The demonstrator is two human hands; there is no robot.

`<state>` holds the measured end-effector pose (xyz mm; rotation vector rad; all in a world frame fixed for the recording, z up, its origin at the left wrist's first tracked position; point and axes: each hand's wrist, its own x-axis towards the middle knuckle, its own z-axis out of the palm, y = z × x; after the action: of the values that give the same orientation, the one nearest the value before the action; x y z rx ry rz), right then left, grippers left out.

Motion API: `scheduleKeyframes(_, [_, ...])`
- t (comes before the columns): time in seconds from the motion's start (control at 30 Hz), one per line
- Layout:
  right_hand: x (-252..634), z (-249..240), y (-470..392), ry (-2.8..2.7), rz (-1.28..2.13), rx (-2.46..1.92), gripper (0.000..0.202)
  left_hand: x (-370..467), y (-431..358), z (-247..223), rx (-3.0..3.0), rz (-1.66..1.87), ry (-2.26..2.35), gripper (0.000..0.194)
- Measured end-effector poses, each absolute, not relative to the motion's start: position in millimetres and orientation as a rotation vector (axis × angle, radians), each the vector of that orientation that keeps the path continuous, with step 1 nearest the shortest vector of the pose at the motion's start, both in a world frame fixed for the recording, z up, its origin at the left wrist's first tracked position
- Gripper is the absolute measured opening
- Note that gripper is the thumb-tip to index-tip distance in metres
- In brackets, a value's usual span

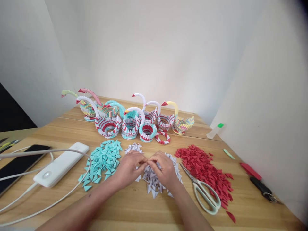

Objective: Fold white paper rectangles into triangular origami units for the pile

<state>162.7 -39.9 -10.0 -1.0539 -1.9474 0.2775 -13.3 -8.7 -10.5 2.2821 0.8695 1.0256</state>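
Observation:
My left hand (132,166) and my right hand (163,168) meet fingertip to fingertip over the middle of the table. Both are closed in a pinch. Whatever lies between the fingertips is too small and covered to make out. Under and around my right hand spreads a pile of pale lilac folded paper triangles (151,184). A smaller heap of the same pale pieces (133,147) lies just beyond my left hand. To the left is a pile of turquoise paper triangles (103,160), and on the right a large pile of red ones (204,170).
Several folded-paper swans (108,126) stand at the back, beside a red and white paper ring (162,138). Scissors (204,194) lie at right, near a glue bottle (215,131) and a black key fob (261,187). A white power bank (61,165), cables and a phone (21,162) occupy the left.

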Motion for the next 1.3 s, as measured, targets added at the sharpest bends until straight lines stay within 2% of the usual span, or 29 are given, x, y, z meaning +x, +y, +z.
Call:
scheduleKeyframes(0.3, [155.5, -17.6, -40.5, -1.611, 0.590, -1.196, 0.017, -11.8, -10.5, -10.3, 1.862, 1.149, 0.857, 0.022])
scheduleKeyframes(0.53, [156.3, -15.3, -39.9, -1.723, 0.483, -1.209, 0.016, -11.8, -9.2, -16.4, 2.144, 1.228, 0.940, 0.025])
scheduleKeyframes(0.87, [162.4, -16.1, -39.0, -1.862, 0.269, -1.078, 0.019, -4.6, -12.5, -21.6, 2.073, 1.239, 0.950, 0.025])
scheduleKeyframes(1.03, [161.8, -13.5, -38.4, -1.901, 0.305, -1.050, 0.015, -3.8, -13.5, -21.6, 2.096, 1.195, 0.970, 0.023])
scheduleKeyframes(1.3, [162.7, -14.6, -38.5, -1.960, 0.305, -1.049, 0.021, -0.3, -16.8, -24.8, 2.087, 1.194, 0.903, 0.027])
